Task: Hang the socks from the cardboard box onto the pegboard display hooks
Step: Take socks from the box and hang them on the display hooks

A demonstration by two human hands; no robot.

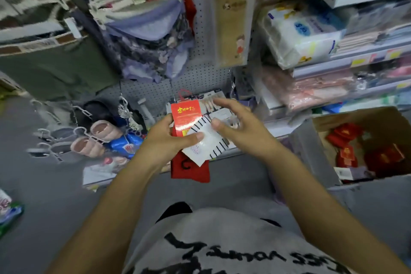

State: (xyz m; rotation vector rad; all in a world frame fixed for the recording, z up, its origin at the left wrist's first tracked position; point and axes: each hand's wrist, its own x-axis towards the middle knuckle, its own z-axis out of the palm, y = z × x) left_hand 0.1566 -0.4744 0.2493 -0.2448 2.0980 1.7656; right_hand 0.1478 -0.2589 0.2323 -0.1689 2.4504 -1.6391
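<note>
Low before the pegboard (pixel 200 75), fingers (pixel 193 138) of the left hand (pixel 164 140) clamp a red sock pack (pixel 185 118) and a striped sock pack (pixel 211 147); the right hand (pixel 238 127) hovers beside, fingers apart. Neither pack hangs yet, and more red packs (pixel 347 133) wait in the cardboard box (pixel 355 115), so much remains.

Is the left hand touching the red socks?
Touching. The head view shows the left hand gripping the red socks, with its fingers curled round the pack's left edge and no gap showing.
</note>
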